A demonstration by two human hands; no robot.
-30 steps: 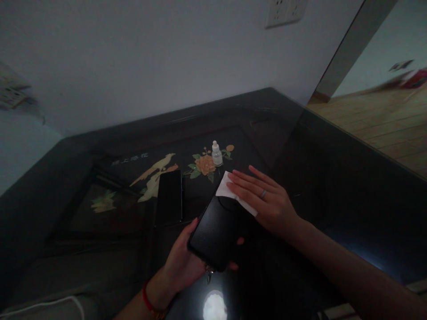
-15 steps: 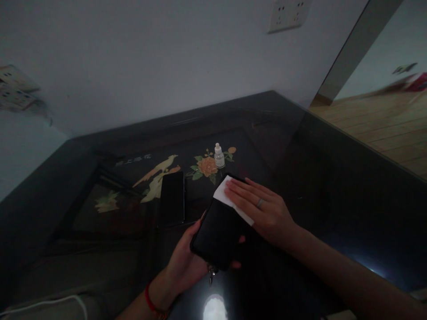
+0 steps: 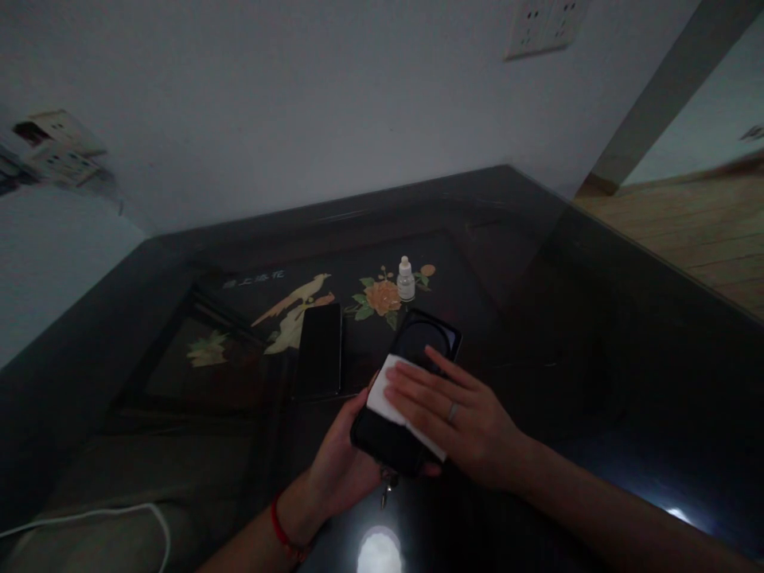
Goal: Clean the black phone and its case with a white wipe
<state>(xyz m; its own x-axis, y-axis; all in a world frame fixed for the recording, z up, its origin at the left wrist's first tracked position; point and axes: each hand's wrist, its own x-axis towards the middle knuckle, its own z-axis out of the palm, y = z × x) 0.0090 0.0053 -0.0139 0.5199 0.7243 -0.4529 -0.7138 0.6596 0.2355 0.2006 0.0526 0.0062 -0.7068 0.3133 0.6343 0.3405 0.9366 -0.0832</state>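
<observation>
My left hand (image 3: 343,461) holds a black phone (image 3: 411,338) from below, with its fingers around the edges. The phone is in a dark case and tilted, with a large round ring outline near its top end. A small metal clasp (image 3: 387,487) dangles from the bottom end. My right hand (image 3: 465,418), a ring on one finger, presses a folded white wipe (image 3: 385,394) onto the middle of the phone's surface. Its fingers lie stretched over the wipe. Left of my hands, a second black phone (image 3: 319,350) lies flat on the table.
Behind the hands a small white-capped dropper bottle (image 3: 406,280) stands upright on the dark glossy table (image 3: 537,263), over its flower print. A white cable (image 3: 119,509) lies at the lower left. Sockets (image 3: 543,28) are on the wall behind; others (image 3: 63,151) sit at left.
My right hand has slid the wipe from the phone's top end down to its middle, uncovering the round ring. My left hand keeps hold of the phone. The view has shifted slightly left.
</observation>
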